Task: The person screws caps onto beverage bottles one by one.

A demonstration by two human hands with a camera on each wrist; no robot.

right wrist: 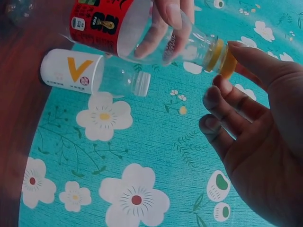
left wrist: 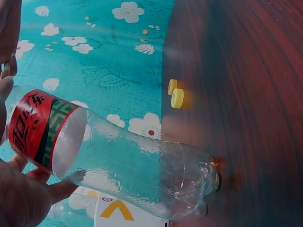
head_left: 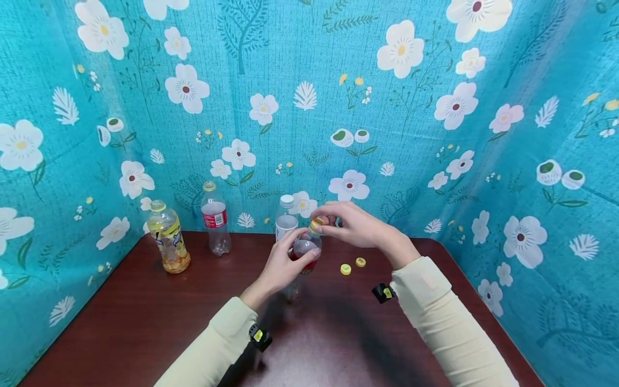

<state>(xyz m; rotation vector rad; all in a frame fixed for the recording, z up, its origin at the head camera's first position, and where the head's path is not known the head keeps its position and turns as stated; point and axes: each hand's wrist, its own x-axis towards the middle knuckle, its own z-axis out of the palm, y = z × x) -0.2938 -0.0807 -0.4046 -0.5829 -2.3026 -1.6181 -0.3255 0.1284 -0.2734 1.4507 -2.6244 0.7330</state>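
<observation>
Bottle in hand: a clear plastic cola bottle (left wrist: pixel 128 156) with a red label, held over the middle of the worktop (head_left: pixel 121 322), tilted with its neck toward the right; whether its base touches the wood cannot be told.
Left hand (head_left: pixel 285 260): fingers and thumb clamped round the upper part of that bottle.
Right hand (head_left: pixel 353 223): thumb and index finger pinched on the yellow cap (right wrist: pixel 229 64) at the bottle's mouth, the other fingers loosely bent beside it; whether the cap is seated or loosened cannot be told.
Bottle close by: a clear bottle with a white label (right wrist: pixel 73 71), bearing a yellow V, upright just behind the cola bottle, its white cap (head_left: pixel 287 201) on.
Loose caps: two yellow caps, one nearer (head_left: pixel 345 269) and one farther (head_left: pixel 360 262), near each other on the worktop, below the right hand.
Bottles at back left: a red-labelled bottle (head_left: pixel 214 219) and, farther left, a yellow-labelled bottle (head_left: pixel 166 236), both upright.
Backdrop: a turquoise floral cloth (head_left: pixel 290 48).
Sleeves: cream (head_left: pixel 459 322), with a black device at each wrist.
</observation>
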